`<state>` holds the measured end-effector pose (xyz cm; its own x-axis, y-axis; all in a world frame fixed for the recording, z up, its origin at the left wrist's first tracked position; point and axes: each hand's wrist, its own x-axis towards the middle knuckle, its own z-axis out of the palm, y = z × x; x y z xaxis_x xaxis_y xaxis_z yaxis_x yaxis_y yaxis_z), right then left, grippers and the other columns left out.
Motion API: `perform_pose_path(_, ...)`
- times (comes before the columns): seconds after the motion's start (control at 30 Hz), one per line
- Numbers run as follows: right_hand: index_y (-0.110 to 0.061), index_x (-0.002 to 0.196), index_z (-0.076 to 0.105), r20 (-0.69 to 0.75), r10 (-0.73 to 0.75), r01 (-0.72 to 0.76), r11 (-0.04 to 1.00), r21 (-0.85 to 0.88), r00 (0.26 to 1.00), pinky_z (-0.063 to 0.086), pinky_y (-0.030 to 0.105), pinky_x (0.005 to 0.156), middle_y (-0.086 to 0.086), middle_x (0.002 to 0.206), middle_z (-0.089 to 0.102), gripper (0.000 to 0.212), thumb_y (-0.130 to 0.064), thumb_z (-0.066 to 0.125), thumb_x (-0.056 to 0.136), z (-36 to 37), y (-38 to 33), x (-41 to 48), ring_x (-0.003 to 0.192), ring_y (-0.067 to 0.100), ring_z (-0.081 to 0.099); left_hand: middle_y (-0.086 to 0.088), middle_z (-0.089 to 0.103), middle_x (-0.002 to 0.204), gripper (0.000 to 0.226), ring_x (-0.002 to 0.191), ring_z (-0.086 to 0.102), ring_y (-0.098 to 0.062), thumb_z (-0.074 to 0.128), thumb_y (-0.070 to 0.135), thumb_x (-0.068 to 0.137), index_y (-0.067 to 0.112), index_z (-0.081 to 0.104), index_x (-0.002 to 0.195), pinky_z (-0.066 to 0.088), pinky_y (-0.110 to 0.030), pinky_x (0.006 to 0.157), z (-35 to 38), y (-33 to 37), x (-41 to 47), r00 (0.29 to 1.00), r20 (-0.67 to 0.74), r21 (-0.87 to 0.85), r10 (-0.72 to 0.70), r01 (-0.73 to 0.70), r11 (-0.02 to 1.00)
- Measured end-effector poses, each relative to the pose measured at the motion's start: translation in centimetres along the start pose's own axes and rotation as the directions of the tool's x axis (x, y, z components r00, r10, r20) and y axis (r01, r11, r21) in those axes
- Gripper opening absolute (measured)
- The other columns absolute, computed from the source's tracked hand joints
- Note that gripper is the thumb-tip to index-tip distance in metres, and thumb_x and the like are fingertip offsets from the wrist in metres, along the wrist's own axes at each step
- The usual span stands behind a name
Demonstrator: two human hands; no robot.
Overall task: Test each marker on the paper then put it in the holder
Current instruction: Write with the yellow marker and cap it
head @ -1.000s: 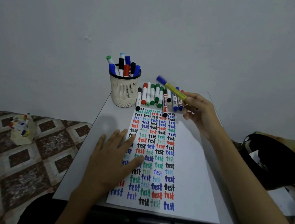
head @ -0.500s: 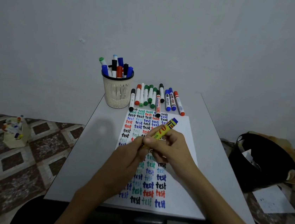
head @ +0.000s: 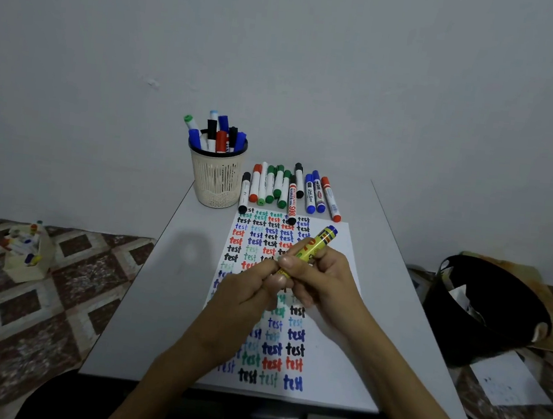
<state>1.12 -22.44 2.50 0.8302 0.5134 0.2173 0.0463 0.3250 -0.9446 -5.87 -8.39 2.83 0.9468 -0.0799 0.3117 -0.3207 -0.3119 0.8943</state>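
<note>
Currently mid-task | yellow marker (head: 312, 248) above paper (head: 331, 353) centre, blue end toward 1 o'clock | right hand (head: 323, 282) grips barrel; left hand (head: 244, 295) pinches near end, possibly the cap (hidden) | holder (head: 214, 181) at 11 o'clock has several | row of markers (head: 291, 190) at 12 o'clock untested.

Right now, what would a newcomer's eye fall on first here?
The yellow marker with a blue end, held between the left hand and right hand above the paper, which is filled with coloured rows of the word "test". Behind it, a mesh holder full of markers stands at the table's far left, beside a row of loose markers.
</note>
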Motion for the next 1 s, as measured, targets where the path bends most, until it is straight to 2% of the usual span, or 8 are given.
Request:
perform_pose_path(0.1,-0.008,0.079,0.064,0.055,-0.025,0.027,0.999,-0.035,0.998,0.025,0.023,0.041,0.019,0.066,0.05,0.013,-0.016,0.073,0.077,-0.6,-0.3,0.1,0.039,0.013,0.034,0.007,0.037,0.05,0.022,0.04,0.03,-0.002,0.044,0.034,0.094,0.022,0.059,0.106,0.027,-0.014,0.04,0.0,-0.1,-0.2,0.996,0.066,-0.149,-0.068,0.077,0.986)
perform_pose_path(0.2,-0.008,0.08,0.066,0.091,-0.026,0.038,0.991,-0.128,0.995,0.028,0.023,0.041,0.022,0.065,0.049,0.016,-0.022,0.074,0.077,-1.1,-0.6,0.1,0.04,0.015,0.034,0.006,0.037,0.053,0.021,0.042,0.03,-0.003,0.046,0.038,0.093,0.033,0.057,0.111,0.028,-0.015,0.04,-0.3,-0.3,-0.3,0.986,0.127,-0.159,-0.112,0.131,0.978)
perform_pose_path(0.3,-0.009,0.078,0.065,0.024,-0.039,0.042,0.983,-0.177,0.999,0.03,0.019,0.04,0.016,0.06,0.051,0.014,-0.019,0.074,0.079,-1.4,-1.1,0.5,0.04,0.013,0.038,0.01,0.051,0.061,0.025,0.051,0.045,-0.001,0.038,0.055,0.092,0.04,0.053,0.104,0.038,-0.016,0.051,-0.8,-1.0,0.5,0.991,0.124,0.067,-0.053,0.045,0.997)
perform_pose_path(0.43,-0.006,0.079,0.053,-0.347,-0.12,0.121,0.992,-0.019,0.93,0.042,0.018,0.04,0.002,0.061,0.062,0.012,-0.01,0.063,0.086,-3.7,-2.6,2.3,0.047,0.011,0.052,0.02,0.058,0.098,0.043,0.088,0.054,0.004,0.028,0.061,0.085,0.041,0.048,0.118,0.046,-0.027,0.077,-2.5,-3.3,2.0,0.998,0.068,0.535,-0.017,-0.022,0.844)
perform_pose_path(0.57,-0.006,0.083,0.052,-0.601,-0.067,0.221,0.957,0.186,0.796,0.057,0.022,0.054,0.014,0.075,0.066,0.014,-0.002,0.065,0.087,-7.0,-3.1,4.6,0.06,0.018,0.066,0.01,0.042,0.14,0.057,0.134,0.03,-0.013,0.022,0.065,0.085,0.038,0.047,0.129,0.019,-0.047,0.109,-3.5,-6.4,1.7,0.994,0.105,0.784,-0.025,-0.067,0.617)
perform_pose_path(0.67,-0.004,0.09,0.057,-0.584,-0.017,0.164,0.966,0.2,0.811,0.061,0.028,0.064,0.017,0.09,0.069,0.005,-0.003,0.062,0.09,-8.1,-2.2,6.5,0.078,0.026,0.071,0.011,0.038,0.143,0.058,0.136,0.024,-0.014,0.015,0.065,0.088,0.041,0.044,0.132,0.012,-0.041,0.111,-3.3,-6.9,1.2,0.994,0.104,0.776,-0.02,-0.068,0.627)
perform_pose_path(0.83,-0.005,0.086,0.062,-0.471,0.004,0.038,0.996,0.081,0.882,0.061,0.032,0.065,0.02,0.096,0.072,0.008,0.001,0.067,0.084,-8.0,-0.8,9.4,0.086,0.031,0.072,0.013,0.041,0.139,0.049,0.131,0.03,-0.012,0.022,0.059,0.092,0.04,0.045,0.131,0.022,-0.035,0.11,-2.9,-6.4,-0.1,0.998,0.065,0.772,0.026,-0.067,0.632)
perform_pose_path(1.0,-0.008,0.068,0.048,-0.418,0.021,-0.044,0.998,-0.045,0.908,0.049,0.025,0.039,0.02,0.056,0.057,0.03,0.01,0.069,0.079,-7.5,-0.1,10.9,0.046,0.026,0.062,0.014,0.042,0.136,0.047,0.13,0.031,-0.011,0.025,0.058,0.091,0.041,0.046,0.129,0.026,-0.038,0.109,-2.6,-6.0,-0.7,0.999,0.035,0.751,0.029,-0.045,0.659)
